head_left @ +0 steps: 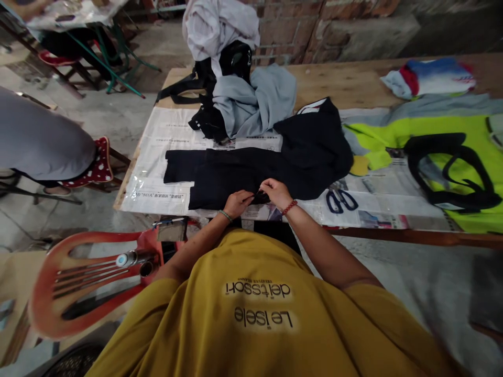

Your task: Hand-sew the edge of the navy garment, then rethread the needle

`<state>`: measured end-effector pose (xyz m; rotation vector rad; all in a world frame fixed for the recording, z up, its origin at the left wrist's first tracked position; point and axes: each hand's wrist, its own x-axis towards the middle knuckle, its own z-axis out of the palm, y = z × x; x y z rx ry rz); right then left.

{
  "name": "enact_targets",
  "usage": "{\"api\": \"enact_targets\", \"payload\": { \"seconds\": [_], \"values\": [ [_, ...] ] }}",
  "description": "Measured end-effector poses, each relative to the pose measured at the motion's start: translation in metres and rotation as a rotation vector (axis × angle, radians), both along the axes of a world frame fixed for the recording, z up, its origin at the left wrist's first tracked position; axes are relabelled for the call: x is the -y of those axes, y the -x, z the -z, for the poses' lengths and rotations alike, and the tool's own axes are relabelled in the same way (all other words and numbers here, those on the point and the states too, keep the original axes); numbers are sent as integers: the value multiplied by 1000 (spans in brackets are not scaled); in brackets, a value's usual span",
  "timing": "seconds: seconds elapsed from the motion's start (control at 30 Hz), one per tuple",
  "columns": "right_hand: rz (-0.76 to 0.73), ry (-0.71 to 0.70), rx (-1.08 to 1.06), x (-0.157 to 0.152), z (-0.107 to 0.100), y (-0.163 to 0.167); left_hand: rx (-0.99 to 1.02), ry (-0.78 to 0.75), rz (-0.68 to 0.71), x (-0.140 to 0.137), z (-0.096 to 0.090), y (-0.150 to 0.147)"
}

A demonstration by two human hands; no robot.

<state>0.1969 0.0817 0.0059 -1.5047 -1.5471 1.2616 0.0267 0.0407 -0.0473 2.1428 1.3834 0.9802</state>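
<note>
Both hands (238, 203) angle inward, curled close together at the dark garment (239, 170).

Upside down on the wearer's mustard-yellow, short-sleeved fabric T-shirt (259, 309), dark lettering read "Le isele" and "deitssori"; print on the flat, whitish newspaper sheets (147, 167) was too small to read.

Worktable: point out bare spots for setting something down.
Bare wood lies between the grey cloth and multicoloured bundle; newspaper shows left of the dark garment. Crowded: around left hand, right hand and neon garment.
</note>
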Motion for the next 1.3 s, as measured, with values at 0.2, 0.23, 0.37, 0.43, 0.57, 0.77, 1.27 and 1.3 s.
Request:
{"api": "enact_targets", "payload": {
  "seconds": [0.2,0.23,0.37,0.43,0.57,0.77,1.27,1.3],
  "values": [
    [-111,141,-165,4,-4,3,-1,49,12,0,-2,1],
    [-116,163,-169,4,-5,3,-4,55,13,0,-3,1],
    [-148,213,-174,5,-7,2,-27,71,23,0,-5,1],
    [-127,204,-184,5,-6,2,-31,71,23,0,-5,1],
    [-35,241,-279,3,-2,2,-35,62,13,0,-5,1],
    [-135,251,-245,1,2,0,-41,60,25,0,-4,1],
    [193,245,-382,-12,-5,-5,-201,27,94,2,-2,1],
    [150,262,-420,-11,-10,-6,-190,28,93,2,-2,1]
  ]
}}
